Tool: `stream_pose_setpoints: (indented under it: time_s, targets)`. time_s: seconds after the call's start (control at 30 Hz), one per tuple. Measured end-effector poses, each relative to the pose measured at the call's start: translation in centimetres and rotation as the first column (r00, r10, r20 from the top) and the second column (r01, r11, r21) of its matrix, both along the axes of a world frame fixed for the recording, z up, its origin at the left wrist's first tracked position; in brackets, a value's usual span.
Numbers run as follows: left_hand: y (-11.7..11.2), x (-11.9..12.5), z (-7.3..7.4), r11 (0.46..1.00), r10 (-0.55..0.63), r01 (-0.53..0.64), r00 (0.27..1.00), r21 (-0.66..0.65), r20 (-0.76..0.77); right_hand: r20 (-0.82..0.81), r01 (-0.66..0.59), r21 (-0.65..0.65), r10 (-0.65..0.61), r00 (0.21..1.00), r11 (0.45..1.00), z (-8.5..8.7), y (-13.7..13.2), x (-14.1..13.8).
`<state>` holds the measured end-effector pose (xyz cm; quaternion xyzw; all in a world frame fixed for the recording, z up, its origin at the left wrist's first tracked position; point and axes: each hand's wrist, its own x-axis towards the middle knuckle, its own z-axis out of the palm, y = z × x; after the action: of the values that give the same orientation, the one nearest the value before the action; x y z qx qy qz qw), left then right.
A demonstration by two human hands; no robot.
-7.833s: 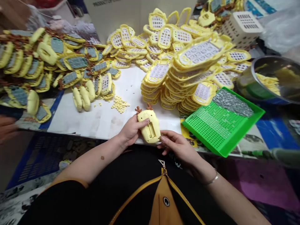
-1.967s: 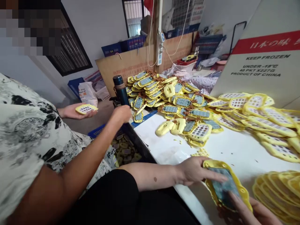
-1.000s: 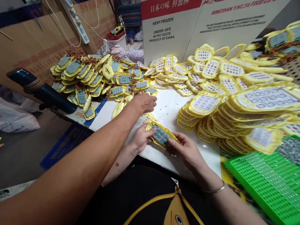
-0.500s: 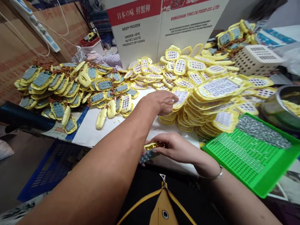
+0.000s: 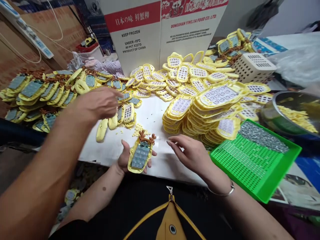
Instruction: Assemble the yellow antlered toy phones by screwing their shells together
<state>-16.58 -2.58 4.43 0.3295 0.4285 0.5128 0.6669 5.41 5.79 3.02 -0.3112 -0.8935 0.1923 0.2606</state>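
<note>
Nearest: dark clothing (image 5: pixel 140 203) with a tan pouch (image 5: pixel 171 218) on yellow straps. Left hand (image 5: pixel 123 159) was palm up and held the shell (image 5: pixel 140 157) — yellow, grey keypad side showing, brown antlers pointing away, thumb standing off to the side. The shell sat over the table's near edge. Right hand (image 5: pixel 188 153), bracelet (image 5: pixel 231 190) at the wrist, was well apart from the shell, to its right; fingers loosely curled, thumb tip near the forefinger — gap narrow, can't tell if something small was pinched.

On the table (image 5: pixel 155 115), just past the shell, lay small yellow bits (image 5: pixel 139 129). At right, a green tray (image 5: pixel 250 163) slanted, silver bits (image 5: pixel 262 136) heaped in its far part. From the left a co-worker's hand (image 5: pixel 102 102), blurred, hung over the shells there; its grip couldn't be told.

Further: yellow frames (image 5: pixel 215 96) stacked behind the right hand, steel bowl (image 5: pixel 270 110) of yellow pieces right of them. Loose frames (image 5: pixel 172 80) heaped mid-table, keypad shells (image 5: pixel 32 90) piled left. Farthest: white carton (image 5: pixel 140 40), holed basket (image 5: pixel 255 68) at right, power strip (image 5: pixel 37 40) at left.
</note>
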Motion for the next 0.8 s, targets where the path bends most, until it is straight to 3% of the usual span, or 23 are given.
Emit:
stream_pose_setpoints:
  time_s: [0.07, 0.13, 0.27, 0.47, 0.57, 0.67, 0.8]
  targets:
    - [-2.8, -0.2, -2.3, 0.996, 0.081, -0.07, 0.977, -0.061, 0.199, 0.155, 0.007, -0.002, -0.007, 0.988, 1.0, -0.5, 0.2, -0.2]
    - [-3.8, -0.9, -3.5, 0.987, 0.15, -0.122, 0.923, -0.102, 0.355, 0.278, 0.005, -0.003, -0.004, 0.961, 1.0, -0.9, 0.2, -0.7]
    - [-3.4, -2.5, -3.7, 0.979, 0.203, -0.181, 0.878, -0.092, 0.433, 0.382, -0.018, -0.001, 0.017, 0.924, 1.0, -1.3, -0.1, -1.8]
    - [-3.5, -2.3, -4.1, 0.976, 0.218, -0.182, 0.86, -0.121, 0.461, 0.135, 0.1, 0.232, -0.134, 0.982, 0.967, -0.3, -0.1, -1.9]
    - [-3.7, -2.6, -4.3, 0.971, 0.239, -0.218, 0.846, -0.099, 0.476, 0.129, 0.148, 0.293, -0.193, 0.973, 0.945, 0.7, 0.1, -1.8]
    - [-4.0, -3.6, -3.9, 0.936, 0.327, -0.349, 0.813, -0.047, 0.482, 0.318, 0.081, 0.201, -0.144, 0.937, 0.976, 0.7, 0.0, -2.6]
    - [-4.3, -4.4, -3.6, 0.876, 0.445, -0.479, 0.759, -0.055, 0.476, 0.588, -0.06, 0.01, 0.043, 0.808, 0.998, -0.5, -0.7, -5.7]
